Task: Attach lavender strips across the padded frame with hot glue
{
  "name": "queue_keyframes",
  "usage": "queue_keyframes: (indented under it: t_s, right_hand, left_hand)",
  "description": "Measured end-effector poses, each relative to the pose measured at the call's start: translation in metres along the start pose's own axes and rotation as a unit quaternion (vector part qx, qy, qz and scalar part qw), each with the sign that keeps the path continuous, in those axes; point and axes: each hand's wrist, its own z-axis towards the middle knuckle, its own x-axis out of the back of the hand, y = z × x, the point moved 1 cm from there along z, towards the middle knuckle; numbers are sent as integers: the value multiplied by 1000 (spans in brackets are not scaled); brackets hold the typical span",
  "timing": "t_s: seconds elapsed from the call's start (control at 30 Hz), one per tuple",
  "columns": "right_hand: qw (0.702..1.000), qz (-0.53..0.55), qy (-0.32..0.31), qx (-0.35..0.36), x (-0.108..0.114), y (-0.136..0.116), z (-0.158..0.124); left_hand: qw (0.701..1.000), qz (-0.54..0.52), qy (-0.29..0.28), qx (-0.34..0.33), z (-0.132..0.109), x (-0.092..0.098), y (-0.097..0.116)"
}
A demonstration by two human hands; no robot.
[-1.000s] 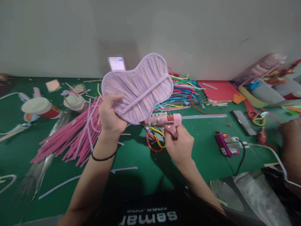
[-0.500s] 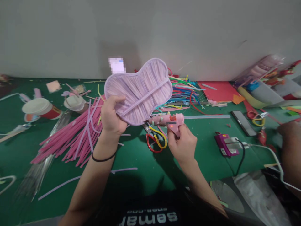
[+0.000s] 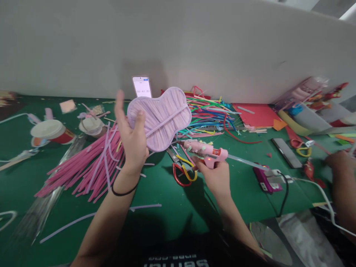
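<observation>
A lilac, peanut-shaped panel [image 3: 164,120] with fine ribbing and a strip across it is raised above the table at the centre. My left hand [image 3: 133,135] holds its left end by the palm and thumb, with a finger stretched upward off it. In my right hand [image 3: 215,170] is a pink glue gun [image 3: 204,151], a small orange light lit and a clear glue stick out of its back. The nozzle points left, near the panel's lower right edge. Red and yellow scissors [image 3: 185,172] lie below the gun.
Pink pipe cleaners [image 3: 83,163] lie left, coloured ones [image 3: 211,113] behind. A lit phone [image 3: 141,86] leans on the wall. A lidded cup [image 3: 52,131] stands left. Rightward are a purple power block [image 3: 263,180], a dark phone [image 3: 286,152] and another person's hand [image 3: 340,163].
The panel has shifted slightly left and down, and a left-hand finger now stretches upward. The glue gun's rear has dropped, its glue stick now slanting down to the right. The view has shifted slightly.
</observation>
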Motion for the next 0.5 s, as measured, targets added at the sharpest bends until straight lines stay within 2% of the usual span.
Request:
queue_keyframes:
  t_s: [0.07, 0.2, 0.33, 0.5]
  right_hand:
    - [1000, 10, -17, -8, -2, -3, -1]
    - [999, 7, -35, 32, -5, -6, -2]
    - [995, -13, -70, 72, -4, -4, -7]
    - [982, -98, -112, 116, -4, 6, -14]
  left_hand:
    - [997, 33, -18, -61, 1, 4, 3]
    - [995, 50, -80, -38, 4, 7, 4]
    - [997, 41, -56, -35, 3, 8, 5]
    - [998, 3, -65, -10, 0, 6, 8]
